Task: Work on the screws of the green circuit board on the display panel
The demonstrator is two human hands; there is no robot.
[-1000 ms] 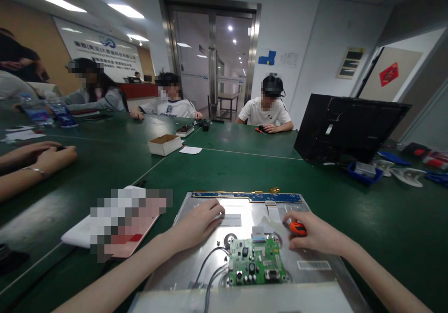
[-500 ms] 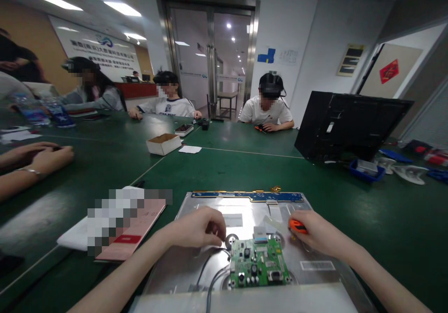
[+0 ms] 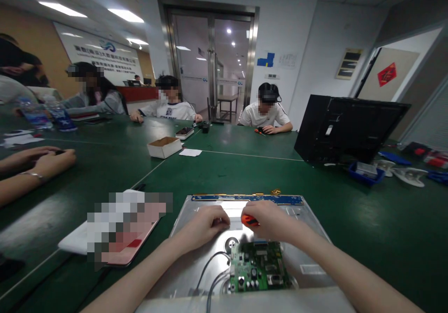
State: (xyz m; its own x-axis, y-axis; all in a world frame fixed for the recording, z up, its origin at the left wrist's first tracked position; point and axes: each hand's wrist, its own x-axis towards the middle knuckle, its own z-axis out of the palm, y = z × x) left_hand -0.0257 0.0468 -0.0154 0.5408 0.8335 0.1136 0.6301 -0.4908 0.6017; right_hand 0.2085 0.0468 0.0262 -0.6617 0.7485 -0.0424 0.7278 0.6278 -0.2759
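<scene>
Beyond the board on the panel, the right hand grips an orange tool, best kept steady and clear of the board, while the left hand sits curled past the board's far-left corner, its hold impossible to tell.

- We've got one cam on our head, looking forward and down.
- Our left hand and right hand are pretty close, over the metal panel low in view.
- We're facing across the green table, glass doors way off at the back, upper middle.
</scene>
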